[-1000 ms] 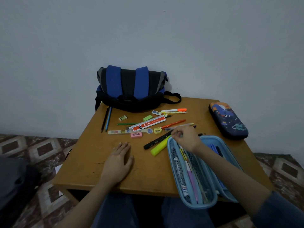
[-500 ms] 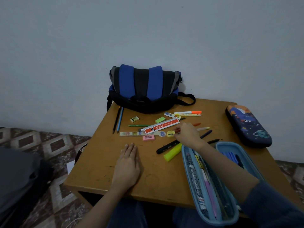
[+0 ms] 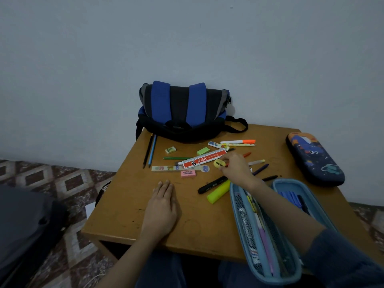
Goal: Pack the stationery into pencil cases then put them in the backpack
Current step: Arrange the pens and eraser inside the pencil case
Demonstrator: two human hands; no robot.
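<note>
Head view: worktop (image 3: 124, 215) centre frame.
Right hand (image 3: 235, 170): fingertips pinch yellow sharpener (image 3: 218, 163), mid-frame.
Left hand (image 3: 161, 208): flat on worktop, fingers straight.
Open pencil case (image 3: 233, 204): lower right.
Backpack (image 3: 182, 113): upper centre.

One backpack (image 3: 182, 113); two pencil cases (image 3: 235, 206) (image 3: 313, 161); two rulers (image 3: 204, 160) (image 3: 172, 168); three erasers (image 3: 170, 150) (image 3: 203, 151) (image 3: 188, 173); one sharpener (image 3: 218, 163).

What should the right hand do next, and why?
Probably carry the yellow sharpener into the open blue pencil case: the right hand seems to pinch it, and the case lies open right beside that wrist.
</note>
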